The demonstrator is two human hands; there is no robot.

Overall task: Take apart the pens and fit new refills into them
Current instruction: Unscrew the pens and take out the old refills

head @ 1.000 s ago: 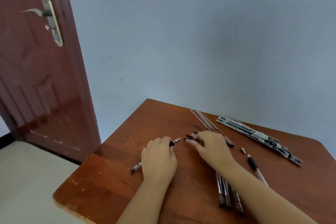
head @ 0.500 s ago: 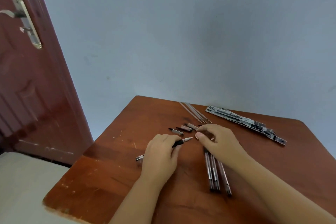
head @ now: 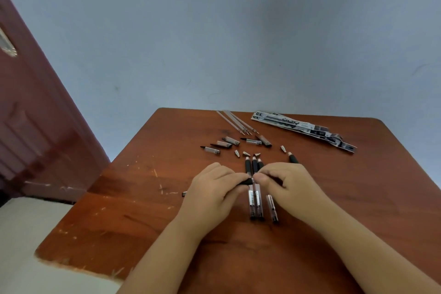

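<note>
Door (head: 35,131), dark red, at far left; pale floor (head: 21,246) below it. Blue-grey wall (head: 238,31) behind a scratched wooden table (head: 124,210).

Left part of the table: only the scuffs. A short dark end of a pen (head: 184,194) sticks out left of the left hand (head: 212,196); the rest of that pen runs under the palm, and its black grip section shows again at the fingertips. Left fingers are curled round this pen, thumb and forefinger pinching the grip.

Behind the hands, loose parts in a rough row: pen caps (head: 220,144) with black clips, then small metal tip cones (head: 245,153), one more off to the right. Farther back, thin clear refills (head: 236,122) lie together, slanting, near the far edge.

Centre: three pen barrels (head: 256,205) lie side by side on the table, pointing away from the person, black grips at the far end, partly covered by both hands.

Right hand (head: 288,186): fingers curled, thumb and forefinger pressed together right against the tip of the held pen (what they pinch is too small to make out). Another black-gripped pen end (head: 293,158) shows just beyond its knuckles.

Far right: printed refill packaging (head: 303,130), flat, slanted, well apart from the hands.
</note>
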